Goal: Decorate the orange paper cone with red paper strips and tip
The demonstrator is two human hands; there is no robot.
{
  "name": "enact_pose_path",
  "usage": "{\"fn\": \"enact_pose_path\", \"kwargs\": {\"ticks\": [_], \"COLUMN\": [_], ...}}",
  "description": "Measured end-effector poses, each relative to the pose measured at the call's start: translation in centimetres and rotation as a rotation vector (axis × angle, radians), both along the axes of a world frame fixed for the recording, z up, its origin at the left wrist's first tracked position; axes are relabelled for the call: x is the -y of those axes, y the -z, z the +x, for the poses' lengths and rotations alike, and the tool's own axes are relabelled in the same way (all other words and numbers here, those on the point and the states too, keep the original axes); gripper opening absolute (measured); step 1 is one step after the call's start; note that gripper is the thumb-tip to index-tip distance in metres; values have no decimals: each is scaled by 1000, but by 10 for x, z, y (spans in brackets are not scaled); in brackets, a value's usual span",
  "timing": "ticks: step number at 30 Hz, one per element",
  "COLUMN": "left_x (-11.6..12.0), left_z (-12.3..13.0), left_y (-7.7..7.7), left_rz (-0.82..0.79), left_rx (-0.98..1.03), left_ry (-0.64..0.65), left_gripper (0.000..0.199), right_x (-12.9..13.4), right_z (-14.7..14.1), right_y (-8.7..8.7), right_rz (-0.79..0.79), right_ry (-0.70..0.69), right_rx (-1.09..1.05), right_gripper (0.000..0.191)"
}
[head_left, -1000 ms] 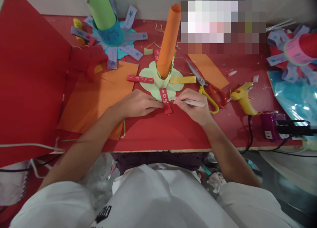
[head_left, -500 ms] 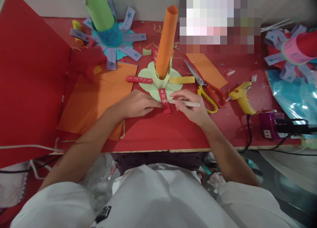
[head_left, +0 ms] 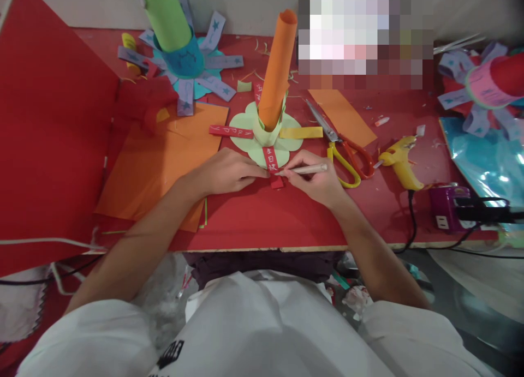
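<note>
While a white pen (head_left: 313,169) is pinched in the closed right hand (head_left: 314,181), the lettered red strip (head_left: 271,157) before the orange tube (head_left: 279,71) is touched by the loosely curled left hand (head_left: 231,172), whose grip cannot be discerned.

Reads "生日快" in wht. on slim red paper strip (head_left: 271,159) at front; "Happy", also wht., on flat red paper band (head_left: 231,131) at L. Shows cut-off, illeg. lettering on tall lt.-green paper tube (head_left: 168,21).

Forearms (head_left: 158,229) forward — right fingers (head_left: 295,176) bent
</note>
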State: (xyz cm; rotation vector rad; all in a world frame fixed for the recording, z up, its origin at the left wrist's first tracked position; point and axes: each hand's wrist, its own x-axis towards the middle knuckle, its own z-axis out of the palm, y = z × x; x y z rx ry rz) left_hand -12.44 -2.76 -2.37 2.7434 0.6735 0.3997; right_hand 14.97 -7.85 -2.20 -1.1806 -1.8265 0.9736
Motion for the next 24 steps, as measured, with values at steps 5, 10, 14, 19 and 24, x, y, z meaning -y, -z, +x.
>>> {"fn": "enact_pose_path", "kwargs": {"ticks": [5, 10, 14, 19, 24], "left_x": [0, 0, 0, 0, 0], "left_z": [0, 0, 0, 0, 0], "left_y": [0, -1, -2, -3, -2], "left_rz": [4, 0, 0, 1, 11], "left_rx": [10, 3, -9, -14, -11], "left_ry": [16, 13, 8, 9, 8], "left_gripper": [41, 42, 42, 44, 44], "right_x": [-1, -1, 0, 0, -1], "right_z": [0, 0, 0, 0, 1], "right_y": [0, 0, -3, -2, 1], "right_rz": [-10, 15, -15, -72, -17], "right_ry": [-22, 13, 1, -42, 22], "right_rx": [31, 43, 38, 18, 1], "right_gripper": [18, 17, 17, 18, 20]}}
